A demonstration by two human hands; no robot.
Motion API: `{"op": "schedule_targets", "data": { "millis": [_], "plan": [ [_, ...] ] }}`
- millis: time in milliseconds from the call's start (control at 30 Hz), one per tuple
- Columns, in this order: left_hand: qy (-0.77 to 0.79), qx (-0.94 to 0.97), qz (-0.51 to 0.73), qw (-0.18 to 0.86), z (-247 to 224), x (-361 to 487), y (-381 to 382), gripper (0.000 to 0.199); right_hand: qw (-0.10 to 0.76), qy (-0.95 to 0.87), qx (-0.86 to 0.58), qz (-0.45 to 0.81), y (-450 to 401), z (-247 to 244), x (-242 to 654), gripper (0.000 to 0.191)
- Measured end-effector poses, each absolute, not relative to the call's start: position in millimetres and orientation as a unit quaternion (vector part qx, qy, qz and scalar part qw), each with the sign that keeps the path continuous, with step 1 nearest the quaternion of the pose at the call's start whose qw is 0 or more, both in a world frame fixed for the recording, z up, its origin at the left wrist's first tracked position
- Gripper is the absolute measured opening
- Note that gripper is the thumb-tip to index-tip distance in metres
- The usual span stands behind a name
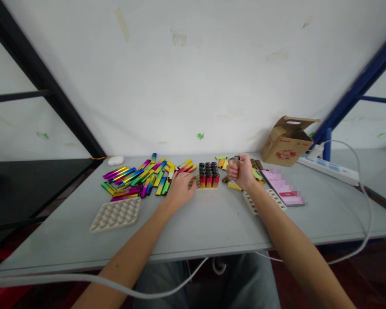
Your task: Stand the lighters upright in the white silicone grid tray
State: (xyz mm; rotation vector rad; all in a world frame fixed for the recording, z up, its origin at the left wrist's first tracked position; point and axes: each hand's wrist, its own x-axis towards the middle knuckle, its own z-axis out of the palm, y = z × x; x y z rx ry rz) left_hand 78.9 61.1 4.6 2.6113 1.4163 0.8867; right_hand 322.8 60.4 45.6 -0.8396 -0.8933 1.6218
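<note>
My right hand (241,172) is raised above the grey table (193,227), its fingers shut on a small metal cylinder (236,161). My left hand (181,189) rests on the table with its fingertips at the left side of a tight block of upright red-and-yellow bars with black tops (208,177). A small grey piece may sit at those fingertips, though I cannot tell if it is held. Left of that hand lies a loose pile of flat iridescent rainbow bars (138,179). Small yellow, orange and brown bars (231,185) lie around and beneath my right hand.
A dimpled white tray (116,214) lies front left, and a white dimpled strip (263,201) lies by a phone with a pink screen (283,188). Back right stand an open cardboard box (287,141) and a white power strip (328,170). A white cable (363,201) loops beyond the table edge.
</note>
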Motion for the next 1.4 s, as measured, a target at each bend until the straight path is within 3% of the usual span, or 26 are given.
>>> {"op": "schedule_targets", "data": {
  "millis": [233, 433, 967, 1400],
  "plan": [
    [0.458, 0.845, 0.274, 0.019, 5.7, 78.2, 60.1, 0.022, 0.516, -0.394, -0.341, 0.680, 60.0, 44.7, 319.1, 0.042],
    [0.456, 0.850, 0.264, 0.008, 7.5, 75.6, 58.4, 0.052, 0.513, -0.408, -0.343, 0.673, 59.2, 45.7, 310.8, 0.043],
    [0.458, 0.846, 0.273, 0.014, 1.9, 72.3, 65.3, 0.037, 0.505, -0.392, -0.360, 0.679, 60.6, 36.8, 304.0, 0.039],
    [0.444, 0.861, 0.245, 0.041, 3.6, 69.8, 64.3, 0.041, 0.500, -0.413, -0.356, 0.673, 60.6, 34.4, 304.9, 0.040]
  ]
}}
